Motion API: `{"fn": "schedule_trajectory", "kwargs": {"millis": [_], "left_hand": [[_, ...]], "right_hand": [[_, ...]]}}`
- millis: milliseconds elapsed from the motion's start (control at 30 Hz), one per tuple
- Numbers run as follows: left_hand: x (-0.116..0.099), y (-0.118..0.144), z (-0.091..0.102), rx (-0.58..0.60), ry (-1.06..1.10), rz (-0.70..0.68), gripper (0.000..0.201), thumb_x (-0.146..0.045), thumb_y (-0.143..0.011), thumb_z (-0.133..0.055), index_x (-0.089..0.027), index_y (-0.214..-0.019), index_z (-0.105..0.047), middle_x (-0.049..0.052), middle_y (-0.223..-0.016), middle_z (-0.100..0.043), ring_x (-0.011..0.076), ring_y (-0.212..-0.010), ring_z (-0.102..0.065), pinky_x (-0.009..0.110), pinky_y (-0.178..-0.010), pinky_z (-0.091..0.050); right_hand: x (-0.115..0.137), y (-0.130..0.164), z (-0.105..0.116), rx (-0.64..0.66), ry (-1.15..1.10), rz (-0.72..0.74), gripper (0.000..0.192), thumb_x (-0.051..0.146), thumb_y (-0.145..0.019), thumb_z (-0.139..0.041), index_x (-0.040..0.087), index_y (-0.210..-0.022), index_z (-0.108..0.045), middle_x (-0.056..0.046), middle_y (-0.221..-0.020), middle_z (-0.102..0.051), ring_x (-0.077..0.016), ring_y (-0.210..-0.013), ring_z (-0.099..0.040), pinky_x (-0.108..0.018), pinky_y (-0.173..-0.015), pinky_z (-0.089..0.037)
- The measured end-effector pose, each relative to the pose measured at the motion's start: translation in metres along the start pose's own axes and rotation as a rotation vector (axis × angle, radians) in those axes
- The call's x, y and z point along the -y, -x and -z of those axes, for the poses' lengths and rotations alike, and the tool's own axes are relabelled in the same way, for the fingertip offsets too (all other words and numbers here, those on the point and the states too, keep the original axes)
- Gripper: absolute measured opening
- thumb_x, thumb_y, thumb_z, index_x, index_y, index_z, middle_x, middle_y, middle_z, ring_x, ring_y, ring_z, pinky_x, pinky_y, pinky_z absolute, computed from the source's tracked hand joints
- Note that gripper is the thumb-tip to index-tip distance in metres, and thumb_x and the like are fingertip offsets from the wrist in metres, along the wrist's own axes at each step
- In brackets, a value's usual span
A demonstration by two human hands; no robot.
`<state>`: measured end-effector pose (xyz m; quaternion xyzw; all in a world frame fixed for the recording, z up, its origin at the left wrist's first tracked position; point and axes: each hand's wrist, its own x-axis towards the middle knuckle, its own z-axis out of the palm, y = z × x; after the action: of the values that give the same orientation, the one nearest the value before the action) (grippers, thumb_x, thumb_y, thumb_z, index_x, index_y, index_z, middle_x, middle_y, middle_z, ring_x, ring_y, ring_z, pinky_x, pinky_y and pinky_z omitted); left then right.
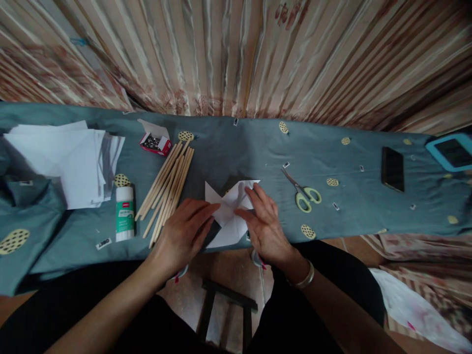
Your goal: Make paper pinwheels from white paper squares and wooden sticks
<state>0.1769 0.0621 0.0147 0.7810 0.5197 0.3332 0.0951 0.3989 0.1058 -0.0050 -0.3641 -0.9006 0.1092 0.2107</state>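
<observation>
Two hands on one piece of folded white paper (228,211), near the front edge of the table, roughly centre. Your left hand (184,233) lies flat over the paper's left side, fingers (201,211) stretched out and pressing down toward the middle, not curled around anything. Your right hand (263,223) sits on the right side, fingers together, fingertips pinning a folded flap near the centre; thumb points inward toward the left hand. Fingertips of the two hands are just apart, paper between them. The paper shows pointed corners sticking out at top left and bottom, so it is already creased in several places. A bangle (304,280) sits on your right wrist. Left of the paper, touching nothing of it: a bundle of wooden sticks (167,184) lying diagonally. Beside those, a glue stick (124,214) lies on its side, and a small open red box (155,140) of pins sits at the sticks' far end. A loose stack of white sheets (70,160) is at far left. Right of the paper, near but apart: scissors (304,191) with pale green handles, blades closed. Further right, a dark phone (392,168) lying flat, and a blue-framed device (450,151) at the edge. All of it rests on a blue-grey tablecloth (239,147) with dotted round motifs. Striped curtain (236,54) behind.
</observation>
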Motion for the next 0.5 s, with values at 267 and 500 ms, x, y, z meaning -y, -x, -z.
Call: {"fn": "schedule_trajectory", "kwargs": {"millis": [267, 500], "left_hand": [[-0.017, 0.006, -0.018, 0.122, 0.066, -0.085, 0.022, -0.012, -0.092, -0.050, -0.017, -0.106, -0.066, 0.008, -0.096, -0.065, 0.0188, -0.087, -0.059, 0.033, -0.074, -0.055], [-0.018, 0.005, -0.018, 0.111, 0.057, -0.103, 0.021, -0.011, -0.092, -0.051, -0.014, -0.107, -0.065, 0.009, -0.096, -0.065, 0.0197, -0.086, -0.058, 0.035, -0.074, -0.055]], "right_hand": [[-0.005, -0.004, 0.011, 0.030, -0.221, -0.144, 0.036, 0.014, -0.095, -0.039, 0.021, -0.117, -0.066, -0.007, -0.156, -0.034, -0.0264, -0.149, -0.018, -0.056, -0.114, -0.032], [-0.004, -0.002, 0.014, 0.029, -0.119, -0.070, 0.037, 0.014, -0.096, -0.038, 0.018, -0.123, -0.063, -0.011, -0.158, -0.028, -0.0300, -0.149, -0.015, -0.057, -0.113, -0.030]]}}
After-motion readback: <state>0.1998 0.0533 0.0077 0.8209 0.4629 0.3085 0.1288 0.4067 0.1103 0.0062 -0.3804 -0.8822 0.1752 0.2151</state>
